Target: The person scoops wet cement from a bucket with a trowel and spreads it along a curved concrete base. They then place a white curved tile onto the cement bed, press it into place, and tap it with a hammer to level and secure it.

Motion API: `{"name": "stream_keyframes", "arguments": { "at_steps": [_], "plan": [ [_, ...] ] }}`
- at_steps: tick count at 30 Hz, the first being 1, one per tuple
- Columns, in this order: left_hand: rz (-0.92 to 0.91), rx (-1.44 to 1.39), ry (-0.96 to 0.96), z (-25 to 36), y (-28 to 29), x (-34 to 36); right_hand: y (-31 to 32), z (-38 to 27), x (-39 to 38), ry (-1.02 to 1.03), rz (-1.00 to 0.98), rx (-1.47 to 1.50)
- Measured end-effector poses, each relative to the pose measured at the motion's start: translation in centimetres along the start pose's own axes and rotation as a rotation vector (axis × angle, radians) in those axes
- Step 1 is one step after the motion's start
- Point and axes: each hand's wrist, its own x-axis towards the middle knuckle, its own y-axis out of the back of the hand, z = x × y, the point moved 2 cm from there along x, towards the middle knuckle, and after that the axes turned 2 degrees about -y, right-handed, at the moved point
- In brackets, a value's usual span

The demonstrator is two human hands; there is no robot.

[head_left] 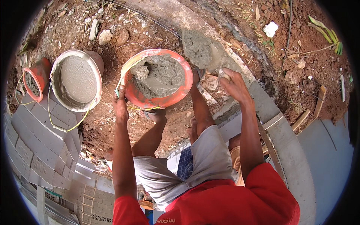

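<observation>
My left hand [120,105] is closed at the left rim of an orange bucket [131,93], by the green grip of its wire handle. Wet grey mortar [165,77] with a lump on it fills much of this bucket, which tilts toward me. My right hand [235,88] grips the pale handle of a trowel [224,74] over the concrete ledge. The trowel's blade is hard to tell from the wet mortar patch [198,48] spread beyond it on the ledge.
A large pale bucket [98,90] of watery grey mix and a small orange bucket [45,69] stand at the left. Below them are stacked grey blocks [41,142]. Red soil with stones surrounds the ledge [279,129]. Wood scraps [320,101] lie at the right.
</observation>
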Motion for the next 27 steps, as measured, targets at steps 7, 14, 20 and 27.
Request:
{"name": "stream_keyframes", "arguments": {
  "at_steps": [7, 14, 20, 27],
  "plan": [
    [-0.005, 0.005, 0.045, 0.2, 1.0, -0.8, -0.4, 0.2, 15.9, -0.07, 0.098, -0.279],
    [0.003, 0.005, 0.026, 0.0, 1.0, -0.2, -10.0, 6.3, 26.9, -0.091, 0.3, -0.32],
    [0.093, -0.01, 0.005, 0.2, -0.4, -1.2, -7.2, 4.9, 27.4, -0.229, 0.091, -0.059],
    [0.103, -0.061, -0.002, -0.9, 0.2, -0.3, -6.7, 10.9, 29.9, -0.398, -0.068, -0.456]
  ]
}}
